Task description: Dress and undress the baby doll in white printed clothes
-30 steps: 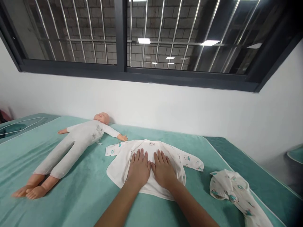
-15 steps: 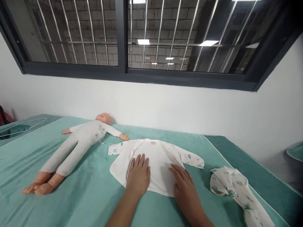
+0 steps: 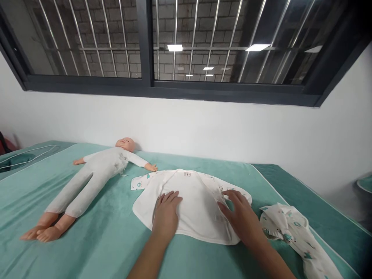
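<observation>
A white shirt [image 3: 194,209] lay spread on the green cover [image 3: 95,248]; on its nine o'clock side the left hand [image 3: 166,217] rested, uncurled; at its three o'clock edge the right hand [image 3: 244,219] hung with thumb and forefinger parted, pinching nothing visible; smoothing seemed the step in hand; next, that edge probably called for a light nip; toward ten o'clock from the shirt lay a doll [image 3: 103,166].
</observation>
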Demonstrator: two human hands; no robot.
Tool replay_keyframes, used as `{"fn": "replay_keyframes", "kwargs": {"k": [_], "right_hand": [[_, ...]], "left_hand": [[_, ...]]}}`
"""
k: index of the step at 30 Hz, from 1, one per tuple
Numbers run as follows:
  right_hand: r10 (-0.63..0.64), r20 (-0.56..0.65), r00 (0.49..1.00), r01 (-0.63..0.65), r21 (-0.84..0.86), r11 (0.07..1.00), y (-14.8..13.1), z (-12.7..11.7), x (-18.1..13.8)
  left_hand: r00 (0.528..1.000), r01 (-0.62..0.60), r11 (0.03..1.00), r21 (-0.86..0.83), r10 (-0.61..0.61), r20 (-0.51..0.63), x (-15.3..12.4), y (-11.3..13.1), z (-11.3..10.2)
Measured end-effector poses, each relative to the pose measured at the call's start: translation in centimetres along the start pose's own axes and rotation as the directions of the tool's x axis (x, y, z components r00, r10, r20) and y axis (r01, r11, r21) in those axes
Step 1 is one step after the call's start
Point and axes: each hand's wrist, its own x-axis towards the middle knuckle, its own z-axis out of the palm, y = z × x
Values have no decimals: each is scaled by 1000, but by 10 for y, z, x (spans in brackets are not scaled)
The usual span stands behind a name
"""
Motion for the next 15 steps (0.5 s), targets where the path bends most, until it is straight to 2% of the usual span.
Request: {"fn": "replay_keyframes", "kwargs": {"k": [1,3,6,10,12,15], "right_hand": [[-40,69,997,46,-94,994,-8,0,3],[-17,200,980,65,-239,969,-21,1,10],[68,258,964,7,-281,960,-22,4,24],[77,229,970,-88,41,995,4,6,36],[133,188,973,-171,204,964,16,5,36],[255,150,955,-289,293,911,23,5,38]], "left_hand": [[1000,5,1000,-13,-5,-2,0,0,0],[1000,13,999,-38,-14,-9,1,0,0],[1000,20,997,-76,-21,-16,1,-1,1],[999,19,993,-113,-22,-28,3,-4,4],[999,18,993,-120,-23,-41,5,-6,6],[997,16,992,-125,-25,-69,7,-8,8]]}}
